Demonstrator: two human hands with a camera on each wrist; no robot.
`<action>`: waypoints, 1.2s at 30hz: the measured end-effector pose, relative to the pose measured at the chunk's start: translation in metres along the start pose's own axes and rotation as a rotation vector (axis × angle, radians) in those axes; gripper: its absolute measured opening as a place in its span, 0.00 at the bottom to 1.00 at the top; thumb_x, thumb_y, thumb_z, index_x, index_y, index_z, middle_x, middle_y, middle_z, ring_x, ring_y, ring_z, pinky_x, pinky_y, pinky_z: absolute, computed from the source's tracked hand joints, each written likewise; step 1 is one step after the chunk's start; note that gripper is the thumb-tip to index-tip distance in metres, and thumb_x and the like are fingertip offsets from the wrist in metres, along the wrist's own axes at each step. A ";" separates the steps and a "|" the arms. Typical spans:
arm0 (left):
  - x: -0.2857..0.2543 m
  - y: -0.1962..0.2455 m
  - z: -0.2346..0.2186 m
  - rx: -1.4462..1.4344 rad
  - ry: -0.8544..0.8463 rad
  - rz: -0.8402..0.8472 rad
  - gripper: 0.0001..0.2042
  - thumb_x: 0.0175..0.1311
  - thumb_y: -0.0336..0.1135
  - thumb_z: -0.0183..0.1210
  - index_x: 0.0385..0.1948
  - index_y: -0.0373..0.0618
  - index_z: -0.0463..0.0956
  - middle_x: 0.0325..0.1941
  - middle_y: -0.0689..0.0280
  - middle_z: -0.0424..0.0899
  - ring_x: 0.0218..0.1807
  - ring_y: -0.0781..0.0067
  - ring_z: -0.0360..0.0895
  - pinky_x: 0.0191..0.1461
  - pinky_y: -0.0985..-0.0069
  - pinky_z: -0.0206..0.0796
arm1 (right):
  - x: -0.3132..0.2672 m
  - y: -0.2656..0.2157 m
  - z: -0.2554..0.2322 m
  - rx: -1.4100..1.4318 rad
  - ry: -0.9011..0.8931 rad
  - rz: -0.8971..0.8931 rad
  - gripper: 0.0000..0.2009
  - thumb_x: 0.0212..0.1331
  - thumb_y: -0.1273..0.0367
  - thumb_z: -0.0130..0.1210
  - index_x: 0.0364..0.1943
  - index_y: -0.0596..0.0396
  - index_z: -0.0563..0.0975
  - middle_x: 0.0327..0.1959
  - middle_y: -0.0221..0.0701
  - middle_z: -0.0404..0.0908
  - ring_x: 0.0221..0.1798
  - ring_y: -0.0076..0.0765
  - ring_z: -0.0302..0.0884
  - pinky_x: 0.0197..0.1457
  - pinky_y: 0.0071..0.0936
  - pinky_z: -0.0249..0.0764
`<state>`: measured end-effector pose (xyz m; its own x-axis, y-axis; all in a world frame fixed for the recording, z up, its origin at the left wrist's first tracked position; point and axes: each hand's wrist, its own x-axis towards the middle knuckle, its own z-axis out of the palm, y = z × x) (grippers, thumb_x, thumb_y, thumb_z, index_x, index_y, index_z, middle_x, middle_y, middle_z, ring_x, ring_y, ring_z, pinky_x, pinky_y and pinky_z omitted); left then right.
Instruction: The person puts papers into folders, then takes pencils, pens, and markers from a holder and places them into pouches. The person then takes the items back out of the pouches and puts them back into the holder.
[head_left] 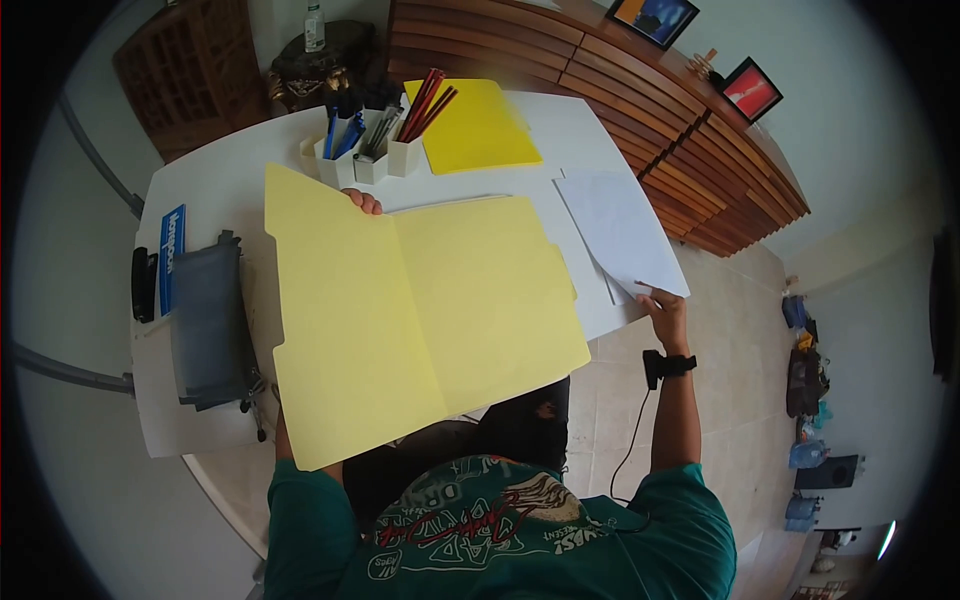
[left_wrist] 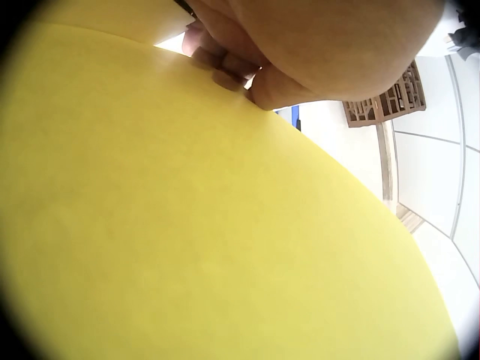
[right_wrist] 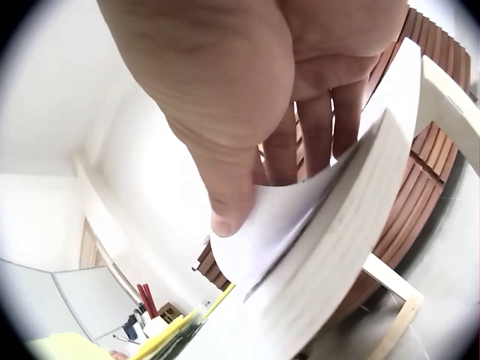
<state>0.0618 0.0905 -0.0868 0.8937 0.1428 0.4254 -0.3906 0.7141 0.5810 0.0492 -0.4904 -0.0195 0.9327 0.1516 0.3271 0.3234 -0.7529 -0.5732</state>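
Note:
A pale yellow file folder (head_left: pixel 430 310) is spread wide, tilted above the near part of the white table. My left hand (head_left: pixel 362 202) grips it, and in the head view only fingertips show over its upper edge, the rest hidden behind it. In the left wrist view, thumb and fingers (left_wrist: pixel 225 79) pinch the folder's edge. At the table's right side, my right hand (head_left: pixel 664 312) holds the near corner of a white paper sheet (head_left: pixel 620 215). The right wrist view shows the sheet (right_wrist: pixel 262 217) bent up between thumb and fingers.
A bright yellow folder (head_left: pixel 480 125) lies at the back. Left of it, white holders (head_left: pixel 370 168) contain pens and red pencils (head_left: pixel 425 105). A grey zip pouch (head_left: pixel 210 320), a blue notepad (head_left: pixel 173 245) and a black stapler (head_left: pixel 145 283) lie at the left.

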 end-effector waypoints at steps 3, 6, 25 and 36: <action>-0.008 0.000 0.009 0.028 0.029 0.015 0.14 0.66 0.46 0.57 0.39 0.43 0.74 0.36 0.68 0.75 0.42 0.74 0.69 0.53 0.73 0.61 | -0.006 -0.020 -0.002 -0.106 0.239 -0.010 0.08 0.59 0.72 0.66 0.28 0.62 0.80 0.20 0.31 0.74 0.25 0.25 0.65 0.32 0.27 0.65; -0.009 0.001 0.015 0.066 0.048 0.022 0.14 0.66 0.46 0.57 0.39 0.44 0.74 0.36 0.68 0.75 0.42 0.74 0.69 0.53 0.73 0.61 | -0.020 -0.103 0.003 -0.160 0.479 -0.081 0.06 0.61 0.75 0.63 0.29 0.62 0.78 0.26 0.38 0.82 0.27 0.30 0.78 0.33 0.28 0.73; -0.154 0.068 0.019 0.380 0.189 -0.058 0.12 0.66 0.44 0.56 0.37 0.45 0.75 0.36 0.69 0.74 0.41 0.75 0.69 0.51 0.75 0.61 | -0.082 -0.268 0.115 0.008 -0.341 -0.852 0.09 0.51 0.71 0.66 0.36 0.55 0.78 0.54 0.35 0.83 0.63 0.47 0.79 0.64 0.44 0.78; -0.079 0.035 0.059 0.471 0.284 -0.101 0.11 0.67 0.43 0.55 0.36 0.46 0.75 0.35 0.70 0.74 0.41 0.76 0.69 0.50 0.76 0.61 | -0.062 -0.260 0.104 0.043 -0.499 -0.990 0.11 0.57 0.66 0.61 0.40 0.56 0.80 0.58 0.36 0.81 0.66 0.46 0.76 0.68 0.43 0.74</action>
<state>-0.0357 0.0644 -0.0592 0.9307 0.3149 0.1861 -0.2984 0.3592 0.8843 -0.0764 -0.2373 0.0309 0.2151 0.9222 0.3215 0.9576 -0.1346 -0.2547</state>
